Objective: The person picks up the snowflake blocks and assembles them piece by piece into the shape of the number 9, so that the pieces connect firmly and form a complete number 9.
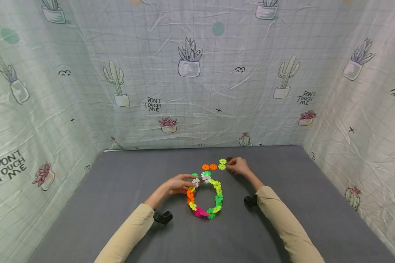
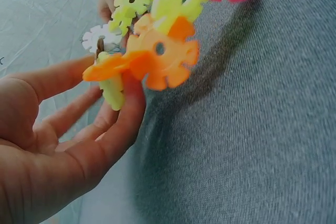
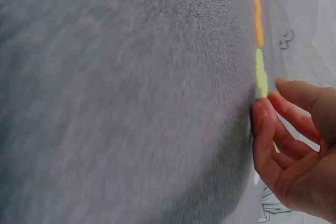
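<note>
In the head view my left hand [image 1: 179, 183] grips the left side of a ring of linked plastic flower discs [image 1: 218, 197] at its upper left. Up close in the left wrist view, the fingers lie around an orange disc [image 2: 165, 53] and a yellow one [image 2: 112, 90], with a white disc [image 2: 100, 39] beyond. At the back, my right hand [image 1: 238, 166] reaches down beside two loose yellow-green discs [image 1: 222, 167]. Its fingertips are right at the edge of a yellow-green disc [image 3: 261, 72], thumb apart from the fingers. A dark brown disc [image 1: 229, 159] shows behind those fingertips.
Two orange discs [image 1: 209, 167] lie left of the yellow-green pair. Green discs [image 1: 206, 174] and a white one [image 1: 206, 179] are close to the ring's top. The grey table [image 1: 145, 164] meets a printed cloth backdrop [image 1: 200, 109] at its far edge.
</note>
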Tool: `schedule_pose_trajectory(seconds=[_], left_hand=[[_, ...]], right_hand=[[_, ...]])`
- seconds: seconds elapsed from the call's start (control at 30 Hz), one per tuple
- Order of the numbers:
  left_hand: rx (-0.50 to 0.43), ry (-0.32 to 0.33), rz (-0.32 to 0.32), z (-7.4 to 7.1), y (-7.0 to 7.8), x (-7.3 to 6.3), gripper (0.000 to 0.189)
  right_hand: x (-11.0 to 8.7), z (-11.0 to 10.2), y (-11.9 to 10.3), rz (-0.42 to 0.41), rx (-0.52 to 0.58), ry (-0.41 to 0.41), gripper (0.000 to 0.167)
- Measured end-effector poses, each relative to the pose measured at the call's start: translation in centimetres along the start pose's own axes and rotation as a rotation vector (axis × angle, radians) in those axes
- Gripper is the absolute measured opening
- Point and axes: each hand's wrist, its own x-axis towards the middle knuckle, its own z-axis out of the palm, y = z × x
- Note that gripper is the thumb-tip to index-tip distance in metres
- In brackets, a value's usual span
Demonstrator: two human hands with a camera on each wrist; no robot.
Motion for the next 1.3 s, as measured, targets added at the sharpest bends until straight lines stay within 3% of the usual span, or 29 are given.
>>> schedule_pose_trajectory(seconds=[0.27, 0.4, 0.43, 0.53, 0.6, 0.63, 0.67, 0.73, 0.77, 0.93, 1.0, 1.17, 1.3], left_hand=[[0.062, 0.094, -0.029, 0.5, -0.1, 1.1, 0.049], [0.114, 0.109, -0.038, 0.9, 0.2, 1.5, 0.052], [0.123, 0.108, -0.036, 1.0, 0.2, 1.6, 0.051], [0.121, 0.099, -0.032, 1.1, 0.4, 1.9, 0.049], [0.101, 0.096, -0.034, 1.1, 0.4, 2.1, 0.045], [0.088, 0.098, -0.035, 1.1, 0.4, 2.2, 0.043], [0.070, 0.101, -0.036, 1.1, 0.4, 2.2, 0.041], [0.024, 0.101, -0.029, 1.1, 0.4, 2.3, 0.036], [0.000, 0.093, -0.021, 1.0, 0.3, 2.3, 0.033], [-0.105, 0.033, 0.037, 1.0, 0.1, 2.1, 0.022], [-0.124, 0.018, 0.055, 1.1, 0.1, 1.9, 0.018], [-0.134, 0.019, 0.088, 1.4, 0.1, 1.8, 0.013], [-0.139, 0.025, 0.091, 1.7, -0.1, 1.9, 0.016]], right_hand=[[0.7, 1.8, -1.4, 0.017, -0.224, 0.113, 0.029], [1.4, 2.3, -1.5, 0.081, -0.251, 0.113, 0.035], [1.8, 2.5, -1.2, 0.058, -0.250, 0.114, 0.036], [6.5, 4.7, 4.7, 0.001, -0.225, 0.111, 0.044], [11.0, 6.9, 10.7, -0.066, -0.212, 0.121, 0.050], [13.3, 8.1, 14.2, -0.137, -0.197, 0.131, 0.053], [15.0, 8.9, 16.5, -0.144, -0.187, 0.133, 0.054], [15.7, 9.2, 17.6, -0.176, -0.158, 0.128, 0.053], [15.0, 8.9, 17.0, -0.205, -0.133, 0.122, 0.050], [4.1, 3.2, 3.8, -0.252, 0.076, -0.033, 0.024], [0.5, 1.2, -0.7, -0.250, 0.161, -0.125, 0.022], [-3.2, -0.5, -5.2, -0.322, 0.214, -0.252, 0.024], [-3.6, 0.2, -5.5, -0.449, 0.194, -0.286, 0.018]])
